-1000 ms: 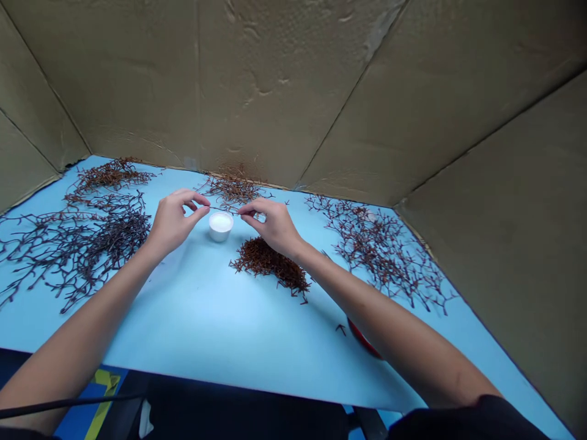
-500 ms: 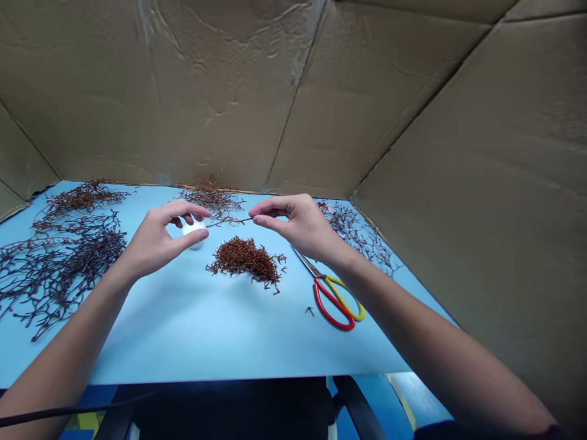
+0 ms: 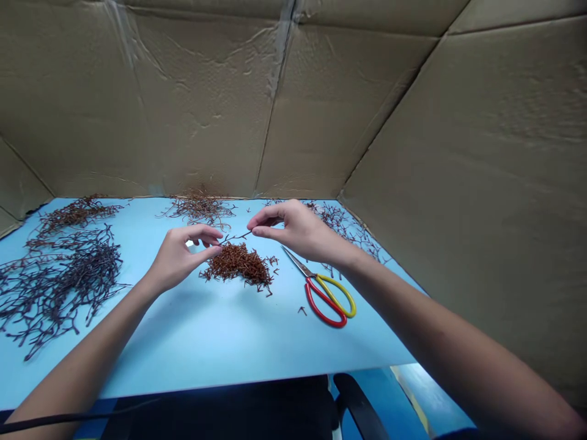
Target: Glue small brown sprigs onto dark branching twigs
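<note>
A thin brown twig (image 3: 235, 236) stretches between my two hands above the blue table (image 3: 206, 330). My left hand (image 3: 183, 256) pinches its left end with thumb and fingers. My right hand (image 3: 293, 229) pinches its right end. Just below the twig lies a small heap of short reddish-brown cut pieces (image 3: 238, 264). The white cup seen before is almost fully hidden behind my left hand.
Red and yellow scissors (image 3: 325, 293) lie to the right of the heap. Dark branching twigs (image 3: 59, 281) spread over the left side, with more twig piles at the back (image 3: 199, 208) and back right (image 3: 348, 229). Cardboard walls (image 3: 413, 140) enclose the table.
The view has swung right, bringing the scissors into sight. Both hands stay pinched on the twig and have come lower, over the heap; my left hand now covers the white cup.
</note>
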Demonstrator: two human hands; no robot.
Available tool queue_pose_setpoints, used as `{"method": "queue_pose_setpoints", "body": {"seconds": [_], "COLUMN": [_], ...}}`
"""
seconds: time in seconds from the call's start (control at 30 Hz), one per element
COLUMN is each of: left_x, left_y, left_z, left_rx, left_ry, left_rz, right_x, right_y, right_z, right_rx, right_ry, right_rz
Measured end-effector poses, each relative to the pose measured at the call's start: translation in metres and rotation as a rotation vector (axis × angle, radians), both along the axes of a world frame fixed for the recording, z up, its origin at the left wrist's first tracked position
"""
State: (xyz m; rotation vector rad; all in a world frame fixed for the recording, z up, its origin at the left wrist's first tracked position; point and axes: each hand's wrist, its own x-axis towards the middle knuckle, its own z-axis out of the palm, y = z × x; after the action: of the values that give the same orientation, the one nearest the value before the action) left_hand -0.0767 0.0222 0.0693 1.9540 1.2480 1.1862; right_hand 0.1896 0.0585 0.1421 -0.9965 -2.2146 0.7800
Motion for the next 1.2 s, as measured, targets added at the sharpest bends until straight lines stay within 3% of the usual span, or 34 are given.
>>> {"method": "queue_pose_setpoints", "body": {"seconds": [0.23, 0.33, 0.43, 0.57, 0.67, 0.83, 1.0, 1.1, 1.2], "left_x": [-0.002, -0.001, 0.004, 0.019, 0.03, 0.044, 0.048, 0.047, 0.049], "left_y": [-0.001, 0.0, -0.002, -0.013, -0.023, -0.033, -0.033, -0.031, -0.031], "left_z": [-0.013, -0.022, -0.031, -0.039, -0.044, -0.054, -0.06, -0.064, -0.066], "left_rx": [-0.107, -0.209, -0.274, -0.385, -0.502, -0.701, -0.743, -0.713, -0.683], "left_ry": [-0.12, -0.275, -0.425, -0.567, -0.667, -0.751, -0.732, -0.74, -0.747], "left_rz": [0.053, 0.099, 0.128, 0.099, 0.036, -0.056, -0.062, -0.059, -0.057], "right_x": [-0.006, 0.007, 0.034, 0.068, 0.076, 0.06, 0.047, 0.046, 0.039], "right_y": [-0.004, -0.019, -0.042, -0.076, -0.096, -0.099, -0.082, -0.078, -0.073], "right_z": [0.001, -0.004, -0.033, -0.091, -0.12, -0.141, -0.152, -0.145, -0.129], "right_rx": [0.05, 0.113, 0.229, 0.139, 0.109, 0.172, 0.218, 0.163, -0.119], "right_ry": [0.0, 0.053, -0.017, -0.34, -0.47, -0.533, -0.583, -0.431, 0.032], "right_rz": [0.015, -0.096, -0.281, -0.249, -0.239, -0.286, -0.253, -0.223, -0.249]}}
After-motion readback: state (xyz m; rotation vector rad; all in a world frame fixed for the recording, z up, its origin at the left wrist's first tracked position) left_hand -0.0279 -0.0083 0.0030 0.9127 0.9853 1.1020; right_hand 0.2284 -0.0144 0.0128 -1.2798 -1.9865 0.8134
